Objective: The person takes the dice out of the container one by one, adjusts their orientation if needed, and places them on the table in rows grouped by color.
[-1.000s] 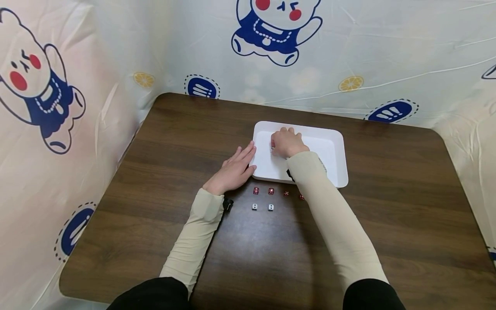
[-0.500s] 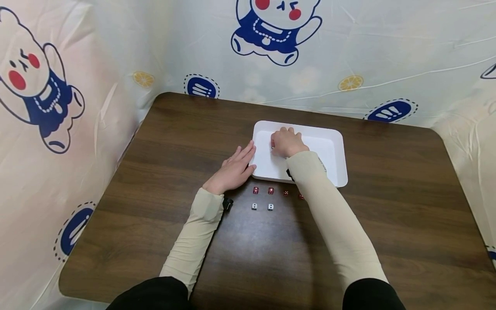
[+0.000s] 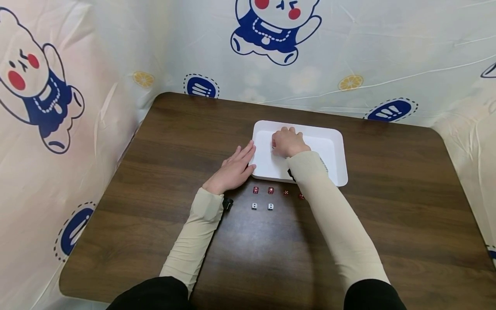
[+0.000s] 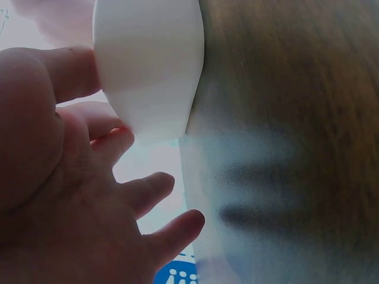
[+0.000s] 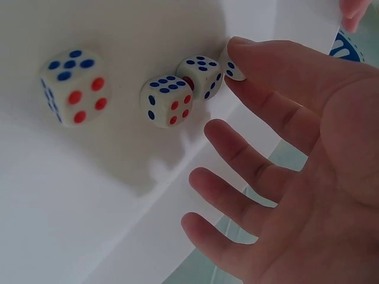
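Note:
A white tray (image 3: pixel 330 151) lies on the dark wooden table (image 3: pixel 174 142). My right hand (image 3: pixel 284 141) reaches into the tray's left half. In the right wrist view its fingers (image 5: pixel 254 136) are spread and loosely bent, and the index fingertip touches a small white die (image 5: pixel 233 68). Three more white dice with blue and red pips (image 5: pixel 167 100) lie beside it on the tray floor (image 5: pixel 77 201). My left hand (image 3: pixel 235 167) lies flat on the table, its fingers (image 4: pixel 95 68) against the tray's left rim (image 4: pixel 148 71).
A row of red dice (image 3: pixel 271 190) lies on the table just in front of the tray, with two white dice (image 3: pixel 262 206) nearer me. Printed fabric walls (image 3: pixel 348 56) close off the table at the back and both sides.

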Motion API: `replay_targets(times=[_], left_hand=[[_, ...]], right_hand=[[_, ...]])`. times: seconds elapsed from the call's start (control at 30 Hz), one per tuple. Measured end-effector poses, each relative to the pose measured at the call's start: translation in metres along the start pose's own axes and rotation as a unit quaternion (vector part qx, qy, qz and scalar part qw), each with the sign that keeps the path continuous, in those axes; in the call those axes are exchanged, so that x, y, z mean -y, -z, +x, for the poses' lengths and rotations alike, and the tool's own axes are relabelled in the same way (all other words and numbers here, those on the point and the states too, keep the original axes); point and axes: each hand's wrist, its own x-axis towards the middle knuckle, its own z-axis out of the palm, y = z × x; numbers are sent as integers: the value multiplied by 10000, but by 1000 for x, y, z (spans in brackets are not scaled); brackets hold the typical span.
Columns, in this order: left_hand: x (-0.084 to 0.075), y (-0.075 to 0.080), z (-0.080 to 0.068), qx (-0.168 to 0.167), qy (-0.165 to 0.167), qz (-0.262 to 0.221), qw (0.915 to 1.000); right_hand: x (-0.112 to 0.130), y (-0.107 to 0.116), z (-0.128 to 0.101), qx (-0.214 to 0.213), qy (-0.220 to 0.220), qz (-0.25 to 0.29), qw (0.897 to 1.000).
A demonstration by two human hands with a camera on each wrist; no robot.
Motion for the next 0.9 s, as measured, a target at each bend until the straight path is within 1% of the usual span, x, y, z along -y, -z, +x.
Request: replay_targets(times=[0.5, 0.9], left_hand=[[-1, 0, 0, 24, 38, 22, 10000], [-2, 0, 0, 6, 81, 88, 9999]], right_hand=[[0, 3, -4, -122, 100, -108, 9998], [-1, 7, -10, -98, 167, -166, 9997]])
